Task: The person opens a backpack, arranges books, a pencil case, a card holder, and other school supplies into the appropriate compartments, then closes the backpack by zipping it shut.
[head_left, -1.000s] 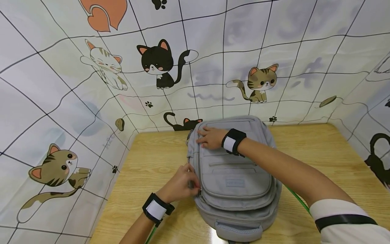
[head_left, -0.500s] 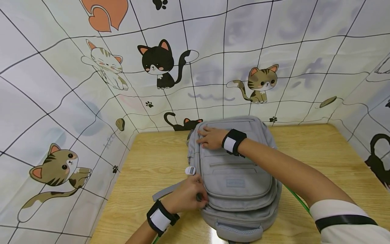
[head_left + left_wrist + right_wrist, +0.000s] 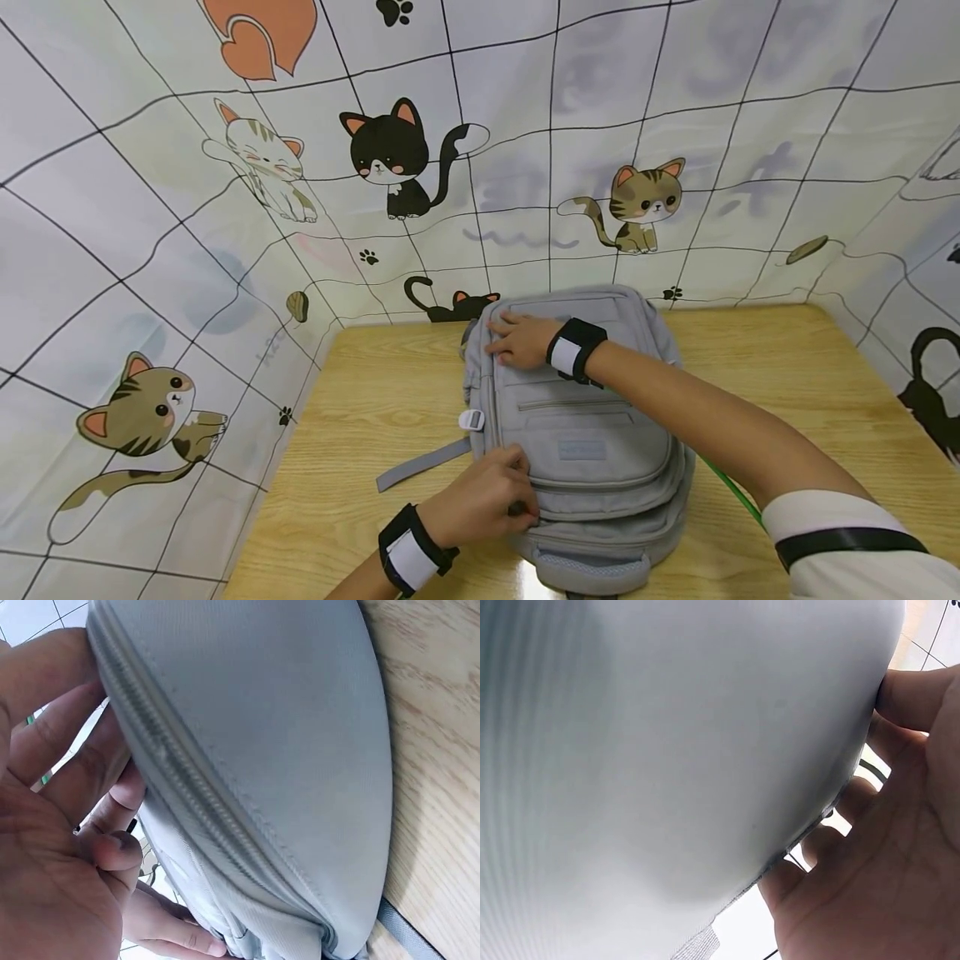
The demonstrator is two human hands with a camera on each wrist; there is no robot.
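Observation:
A grey backpack (image 3: 577,375) lies flat, front pocket up, its carry handle (image 3: 592,571) toward me. My left hand (image 3: 483,496) is at its lower left edge, fingers curled against the zipper seam, with the zipper pull hidden in the grip. In the left wrist view, the zipper (image 3: 195,787) runs in a curve along the bag's side, teeth meshed where they show. Upper left on the front panel rests my right hand (image 3: 522,340), fingers spread and pressing the fabric. Close up in the right wrist view, its fingertips (image 3: 855,799) touch the bag's surface.
A loose grey strap (image 3: 423,463) stretches left across the wooden table (image 3: 360,392), below a white buckle (image 3: 471,420) on the bag's side. Behind stands a cloth backdrop (image 3: 517,167) printed with cats and grid lines. My right forearm (image 3: 705,417) crosses over the bag.
My left hand has slid along the bag's left edge toward me and to the right, uncovering the white buckle and grey strap. My right hand stays in place.

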